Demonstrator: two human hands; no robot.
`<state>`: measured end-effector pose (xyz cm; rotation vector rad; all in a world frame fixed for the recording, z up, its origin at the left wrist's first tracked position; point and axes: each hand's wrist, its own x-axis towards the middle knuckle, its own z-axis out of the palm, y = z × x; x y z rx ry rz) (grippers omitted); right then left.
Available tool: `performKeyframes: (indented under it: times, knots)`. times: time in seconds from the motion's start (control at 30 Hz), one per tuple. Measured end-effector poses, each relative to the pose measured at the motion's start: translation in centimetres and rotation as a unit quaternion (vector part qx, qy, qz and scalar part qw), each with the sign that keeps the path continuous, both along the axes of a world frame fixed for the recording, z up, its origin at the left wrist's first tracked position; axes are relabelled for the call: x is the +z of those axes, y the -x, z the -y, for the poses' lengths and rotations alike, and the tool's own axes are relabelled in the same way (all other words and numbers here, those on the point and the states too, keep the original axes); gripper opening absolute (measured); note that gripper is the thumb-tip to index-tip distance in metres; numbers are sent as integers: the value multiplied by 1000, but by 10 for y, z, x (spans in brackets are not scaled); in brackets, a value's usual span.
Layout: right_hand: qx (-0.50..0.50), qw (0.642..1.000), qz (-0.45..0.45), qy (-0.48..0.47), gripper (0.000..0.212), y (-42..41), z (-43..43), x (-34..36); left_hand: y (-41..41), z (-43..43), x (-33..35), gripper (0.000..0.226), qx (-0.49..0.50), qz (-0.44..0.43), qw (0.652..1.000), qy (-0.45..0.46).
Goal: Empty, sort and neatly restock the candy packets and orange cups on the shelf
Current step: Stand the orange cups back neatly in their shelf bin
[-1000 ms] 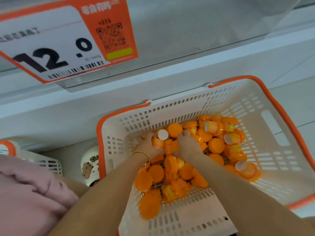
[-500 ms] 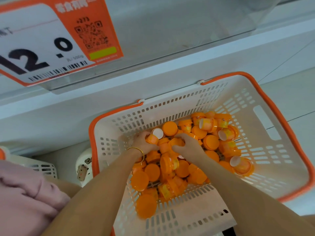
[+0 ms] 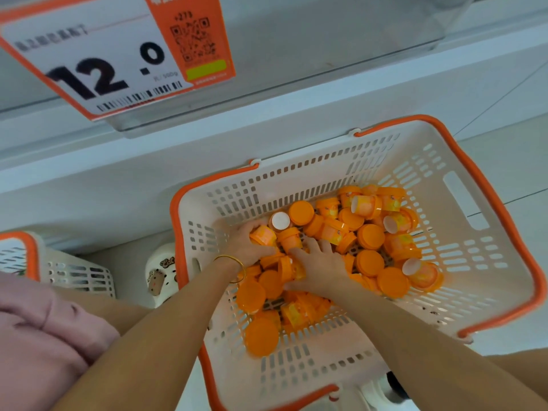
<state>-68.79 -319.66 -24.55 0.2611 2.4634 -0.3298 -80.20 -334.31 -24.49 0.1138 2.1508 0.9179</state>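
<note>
Head view: white slotted basket point(image 3: 489, 262) with orange rim stands on the floor against the base of the shelf point(image 3: 89, 179). Orange cups point(image 3: 367, 235) fill the basket's floor in a loose heap, mostly toward the far and middle parts; some lie lid up, some on their sides, a few show white bottoms. Both forearms reach down into the basket. Left hand point(image 3: 247, 246): at the far left edge of the heap, fingers curled round a labelled cup point(image 3: 263, 235) lying on its side, so it grips that cup. Gold bangle point(image 3: 240, 266) on the left wrist. Right hand point(image 3: 321, 269): palm down on the middle of the heap, fingers spread over several cups, thumb toward the left hand; cannot tell whether it holds any cup. The two hands are just beside each other, with one upright cup between them. Price tag point(image 3: 112, 54) reading 12.0, orange-bordered with a QR code, hangs from the shelf front above. Second basket point(image 3: 74, 274) at far left, partly in view. White shoe point(image 3: 160, 271) with cartoon print between the two baskets. Pink garment point(image 3: 38, 336) at lower left.
</note>
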Motion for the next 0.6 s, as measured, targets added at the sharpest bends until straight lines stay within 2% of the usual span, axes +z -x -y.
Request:
performKeyframes:
  times: [0.1,0.17,0.37,0.5,0.6]
  knots:
    - [37,998,-25,-48,82,6,10,-2,0,6,8,72,-2,-2,1000,0]
    - [41,998,-25,-42,78,5,8,-3,0,7,19,69,-26,-5,1000,-6]
    - [-120,989,-47,77,78,2,-15,32,-8,-4,81,71,-73,-46,994,-74]
    - [-233,946,-114,197,84,6,-37,95,-24,-12,139,66,-45,-38,987,-152]
    - [-298,895,-158,292,62,-1,-56,157,-37,-12,188,60,-21,-7,971,-237]
